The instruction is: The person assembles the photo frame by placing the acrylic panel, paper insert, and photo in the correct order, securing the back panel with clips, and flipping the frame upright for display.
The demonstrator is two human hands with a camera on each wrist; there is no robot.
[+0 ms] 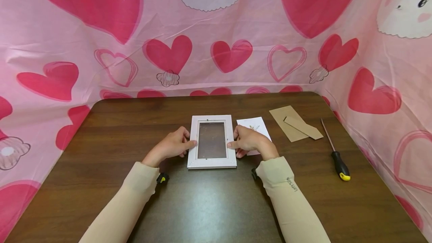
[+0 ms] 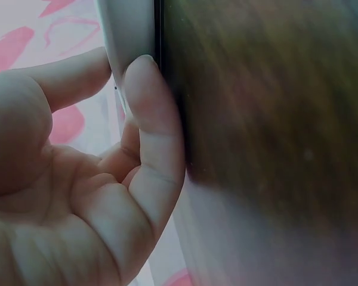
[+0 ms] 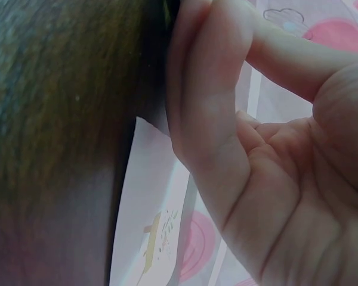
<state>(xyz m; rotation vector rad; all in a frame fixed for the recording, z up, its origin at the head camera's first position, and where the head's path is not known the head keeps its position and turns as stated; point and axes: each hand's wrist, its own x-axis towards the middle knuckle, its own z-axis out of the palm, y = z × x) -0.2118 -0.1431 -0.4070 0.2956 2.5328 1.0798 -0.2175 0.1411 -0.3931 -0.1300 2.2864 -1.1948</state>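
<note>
A white picture frame (image 1: pixel 212 163) with a see-through pane in its middle lies on the table between both hands. My left hand (image 1: pixel 173 143) grips its left side, thumb on top and the other fingers at the edge. On the opposite side my right hand (image 1: pixel 249 140) holds the frame's right edge, its thumb over the top face. The left wrist view shows the left hand (image 2: pixel 125 149) with fingers bent against the white edge. Partly under the right hand is a white printed card (image 1: pixel 263 126), whose corner also shows in the right wrist view.
To the right lies a brown backing board (image 1: pixel 283 117) with a narrower brown strip (image 1: pixel 305 127) across it. Farther right is a screwdriver (image 1: pixel 340 165) with a black and yellow handle. Pink heart-print cloth (image 1: pixel 202 25) hangs behind the wooden table (image 1: pixel 135 123) and along its sides.
</note>
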